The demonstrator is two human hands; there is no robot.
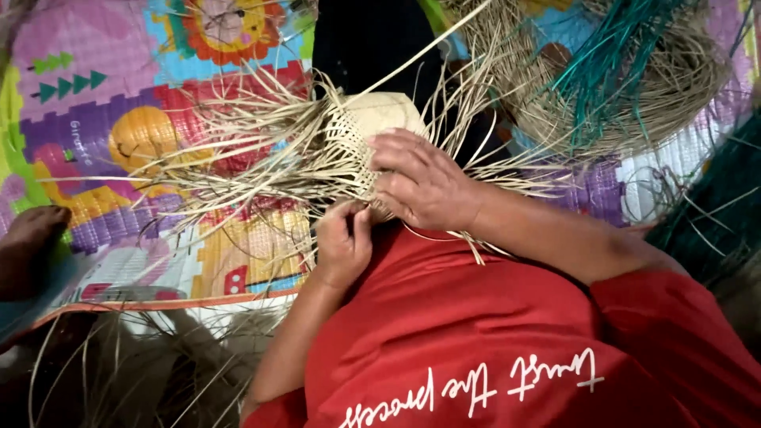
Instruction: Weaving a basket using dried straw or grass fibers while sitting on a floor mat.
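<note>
A half-woven piece of pale straw (379, 115) rests against my lap, with many loose strands (238, 150) fanning out to the left and right. My right hand (420, 186) lies over the woven part and grips its lower edge. Just below it, my left hand (342, 244) has its fingers closed, pinching a thin straw strand at the weave's edge. The two hands touch each other. My red shirt (476, 341) fills the lower part of the view.
A colourful foam play mat (103, 87) covers the floor. A heap of straw with teal strands (618, 71) lies at the upper right, and dark green strands (713, 214) at the right. A bare foot (28, 242) rests at the left, dry straw (143, 364) below it.
</note>
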